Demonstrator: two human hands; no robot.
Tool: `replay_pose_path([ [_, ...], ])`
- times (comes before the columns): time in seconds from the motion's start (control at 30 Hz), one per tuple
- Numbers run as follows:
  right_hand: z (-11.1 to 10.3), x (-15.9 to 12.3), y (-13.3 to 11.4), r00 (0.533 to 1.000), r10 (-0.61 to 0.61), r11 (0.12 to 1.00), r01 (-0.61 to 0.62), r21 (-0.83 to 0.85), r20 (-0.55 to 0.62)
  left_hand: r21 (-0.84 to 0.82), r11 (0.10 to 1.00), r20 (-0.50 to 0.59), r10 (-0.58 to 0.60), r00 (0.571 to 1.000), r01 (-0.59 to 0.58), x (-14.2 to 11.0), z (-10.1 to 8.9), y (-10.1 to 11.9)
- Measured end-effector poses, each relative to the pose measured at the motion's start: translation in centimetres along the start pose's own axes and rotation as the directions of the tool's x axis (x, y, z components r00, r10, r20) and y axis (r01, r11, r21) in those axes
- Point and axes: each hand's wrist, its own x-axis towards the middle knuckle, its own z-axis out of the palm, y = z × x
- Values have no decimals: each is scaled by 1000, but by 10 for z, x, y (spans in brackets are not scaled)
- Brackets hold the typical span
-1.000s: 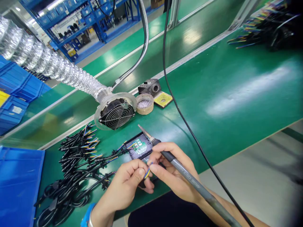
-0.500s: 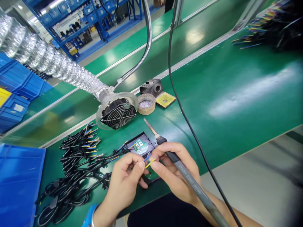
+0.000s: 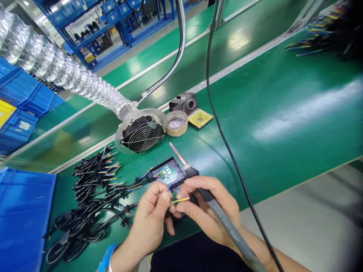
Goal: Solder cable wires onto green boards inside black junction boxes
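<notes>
My left hand (image 3: pixel 154 209) pinches the thin wires of a cable between thumb and forefinger. From that pinch a yellow-green wire (image 3: pixel 179 200) sticks out to the right, and a blue wire (image 3: pixel 169 187) points up. My right hand (image 3: pixel 212 207) is closed around a soldering iron (image 3: pixel 224 223), whose bare tip points up and left. The thumb and fingertips of this hand are at the yellow-green wire. Just beyond my hands lies a black housing (image 3: pixel 177 165) holding a green circuit board (image 3: pixel 169 174) with wires on it. A second board beneath my hands is mostly hidden.
A fume extractor fan (image 3: pixel 143 136) on a foil duct hangs left of a round tub of solder bits (image 3: pixel 177 128) and an iron stand (image 3: pixel 184 102) with a yellow sponge (image 3: pixel 200 118). Black cables (image 3: pixel 82 223) pile up beside a blue bin (image 3: pixel 22 219). The iron's cord (image 3: pixel 227 145) crosses the bench.
The yellow-green wire now lies flatter and shows more length between my hands. My fingers have shifted slightly around it. The iron stays in my right hand, and the whole view has shifted a little.
</notes>
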Motion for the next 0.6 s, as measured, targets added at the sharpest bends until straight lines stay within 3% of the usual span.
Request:
replay_pose_path([
  [0.13, 2, -10, 2, 999, -22, 996, 18, -89, -45, -107, 994, -74, -13, 997, 5, 0, 6, -3],
  [0.23, 5, -14, -3, 992, -112, 979, 101, -176, -57, -158, 987, -141, -32, 990, 10, 1, 6, -4],
  [0.3, 4, -14, -7, 983, -184, 961, 185, -205, 27, -76, 996, -138, -58, 989, 48, 1, 1, -2],
  [0.37, -3, -13, -9, 971, -208, 949, 230, -216, 119, 171, 981, -80, -76, 994, 89, 3, -7, 1],
  [0.43, -15, -14, -8, 975, -180, 949, 207, -238, 134, 520, 854, -9, -28, 1000, 28, 6, -14, 4],
  [0.5, -30, -15, -5, 989, -137, 945, 149, -291, 64, 794, 598, 59, 110, 992, -114, 10, -18, 4],
  [0.6, -51, -14, -2, 995, -96, 928, 76, -365, -34, 946, 222, 168, 287, 943, -236, 14, -17, -4],
])
